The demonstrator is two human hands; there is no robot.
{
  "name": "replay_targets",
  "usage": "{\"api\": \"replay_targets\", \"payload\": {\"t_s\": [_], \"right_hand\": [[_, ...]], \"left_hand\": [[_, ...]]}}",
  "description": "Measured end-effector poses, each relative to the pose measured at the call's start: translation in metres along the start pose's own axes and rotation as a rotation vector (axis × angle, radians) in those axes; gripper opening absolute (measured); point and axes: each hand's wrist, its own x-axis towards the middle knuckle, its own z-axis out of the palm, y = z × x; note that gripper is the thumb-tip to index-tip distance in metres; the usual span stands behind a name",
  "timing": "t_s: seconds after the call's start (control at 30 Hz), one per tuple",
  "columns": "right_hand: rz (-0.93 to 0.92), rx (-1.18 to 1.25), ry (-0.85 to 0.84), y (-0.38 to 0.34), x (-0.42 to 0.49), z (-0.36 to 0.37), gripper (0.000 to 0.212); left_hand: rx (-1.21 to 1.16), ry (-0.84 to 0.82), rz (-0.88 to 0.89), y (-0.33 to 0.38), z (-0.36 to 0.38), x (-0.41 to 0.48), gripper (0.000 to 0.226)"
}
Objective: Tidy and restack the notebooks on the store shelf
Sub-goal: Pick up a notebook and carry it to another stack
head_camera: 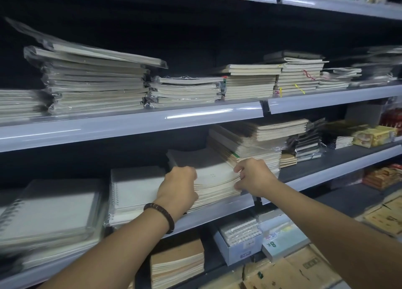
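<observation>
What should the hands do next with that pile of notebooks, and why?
Probably squeeze the pile of notebooks square and slide it back. The left hand and right hand grip its two sides, its front edges look fanned, and it sits at the shelf lip.

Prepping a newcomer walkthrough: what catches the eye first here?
Centre frame, the left hand and right hand grip a stack of thin cream paper notebooks on the grey metal middle shelf. Above left, a tall pile of plastic-wrapped pale notebooks sits skewed on the grey upper shelf.
</observation>
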Motion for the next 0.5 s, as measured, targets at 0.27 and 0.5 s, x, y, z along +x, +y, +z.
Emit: {"api": "replay_targets", "payload": {"t_s": [0.27, 0.5], "right_hand": [[0.007, 0.004, 0.043, 0.0071, -0.0048, 0.0035, 0.047], [0.005, -0.042, 0.021, 0.0029, 0.0015, 0.0046, 0.049]], "left_hand": [[-0.102, 0.021, -0.035, -0.0026, -0.0027, -0.0048, 0.041], [-0.123, 0.005, -0.062, -0.001, -0.0029, -0.0038, 0.03]]}}
